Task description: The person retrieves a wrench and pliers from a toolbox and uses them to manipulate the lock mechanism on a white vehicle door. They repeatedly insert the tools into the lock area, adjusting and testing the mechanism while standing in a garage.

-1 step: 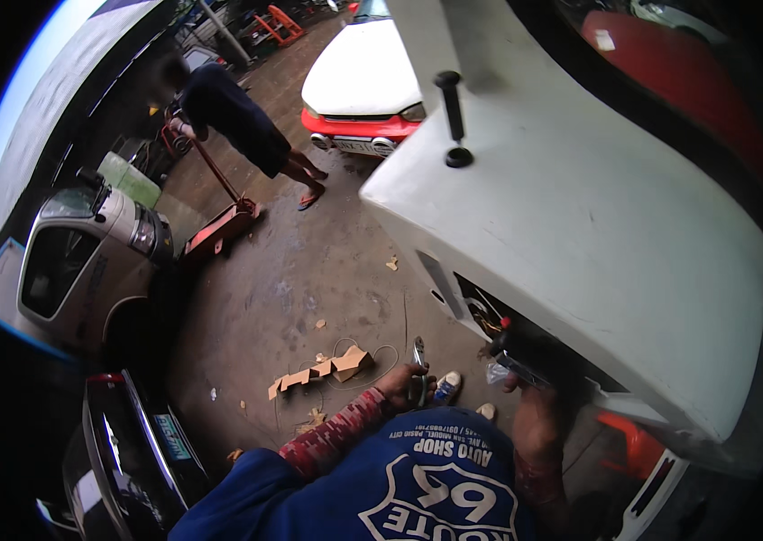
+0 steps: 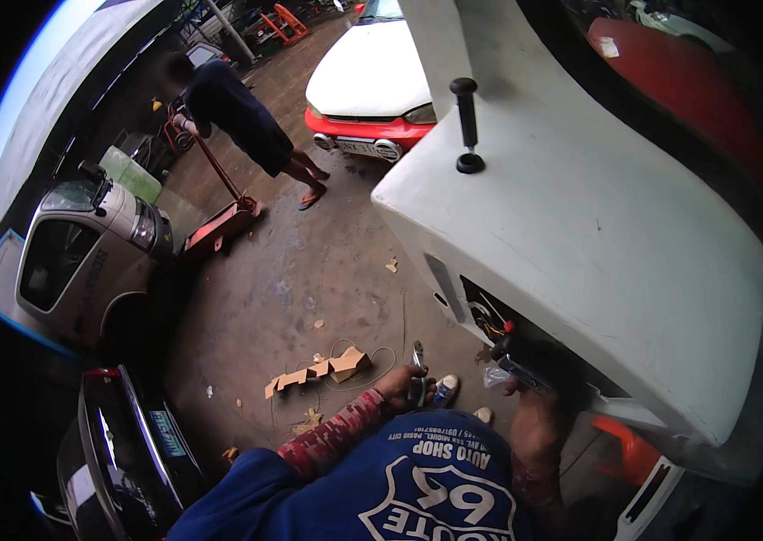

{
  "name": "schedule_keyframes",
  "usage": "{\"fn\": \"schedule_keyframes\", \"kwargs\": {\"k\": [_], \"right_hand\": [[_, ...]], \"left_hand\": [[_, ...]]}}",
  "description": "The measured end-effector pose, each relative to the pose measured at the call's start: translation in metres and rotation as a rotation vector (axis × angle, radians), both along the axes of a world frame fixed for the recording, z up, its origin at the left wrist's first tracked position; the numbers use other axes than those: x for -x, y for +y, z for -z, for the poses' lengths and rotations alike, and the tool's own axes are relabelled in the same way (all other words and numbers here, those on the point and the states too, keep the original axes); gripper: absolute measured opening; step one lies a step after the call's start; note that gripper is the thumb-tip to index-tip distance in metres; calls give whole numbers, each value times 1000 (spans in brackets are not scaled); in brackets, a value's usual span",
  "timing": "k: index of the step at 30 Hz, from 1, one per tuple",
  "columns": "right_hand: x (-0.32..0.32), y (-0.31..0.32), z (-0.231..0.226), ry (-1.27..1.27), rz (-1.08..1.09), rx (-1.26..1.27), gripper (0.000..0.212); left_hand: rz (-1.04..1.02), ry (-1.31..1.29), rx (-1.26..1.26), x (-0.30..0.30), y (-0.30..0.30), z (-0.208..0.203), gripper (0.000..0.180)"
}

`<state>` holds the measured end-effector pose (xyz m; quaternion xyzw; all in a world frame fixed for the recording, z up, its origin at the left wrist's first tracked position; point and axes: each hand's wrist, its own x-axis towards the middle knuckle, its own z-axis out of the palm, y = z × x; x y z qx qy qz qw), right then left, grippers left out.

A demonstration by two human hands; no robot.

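My left hand (image 2: pixel 397 389), below a red patterned sleeve, is closed around a pair of pliers (image 2: pixel 418 354) whose metal jaws point upward. My right hand (image 2: pixel 539 415) is raised at the edge of an opening in the front of a white vehicle body (image 2: pixel 571 225). Its fingers grip a dark part (image 2: pixel 526 368), blurred and in shadow, whose kind I cannot make out. A scrap of clear plastic (image 2: pixel 495 376) shows beside it. Inside the opening are wires (image 2: pixel 487 317) and a small red piece (image 2: pixel 509 326).
Torn cardboard (image 2: pixel 345 365) and a thin cable (image 2: pixel 389 356) lie on the floor. A person (image 2: pixel 242 117) stands at a red floor jack (image 2: pixel 222 225). Around are a white-and-red car (image 2: pixel 372 81), a light van (image 2: pixel 84 252), a black car (image 2: pixel 129 451) and an orange object (image 2: pixel 629 451).
The view has shifted slightly, so the white vehicle body sits a little farther right. Both hands keep their holds.
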<state>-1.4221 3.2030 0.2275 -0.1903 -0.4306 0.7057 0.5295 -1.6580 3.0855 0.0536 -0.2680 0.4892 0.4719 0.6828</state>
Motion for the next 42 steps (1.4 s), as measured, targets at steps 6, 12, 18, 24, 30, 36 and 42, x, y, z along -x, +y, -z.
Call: {"fn": "schedule_keyframes", "kwargs": {"k": [6,12,18,24,30,36,42], "right_hand": [[3,5,4,13,32,37,69],[2,11,-7,-17,47,76,73],[-8,19,-17,-78,-2,74,61],[-11,14,-24,-78,-14,9,46],[-15,17,-25,-96,10,77,34],[-21,22,-18,-178,-81,15,53],[-19,20,-21,-149,-23,83,31]], "left_hand": [[1,45,1,1,5,5,18],[-74,208,-145,-5,6,-7,47],[-108,358,-455,-23,20,-62,58],[179,768,-564,-32,18,-112,46],[306,794,-482,-47,11,-121,47],[294,778,-404,-44,-1,-111,43],[298,741,-404,-52,-13,-103,41]]}}
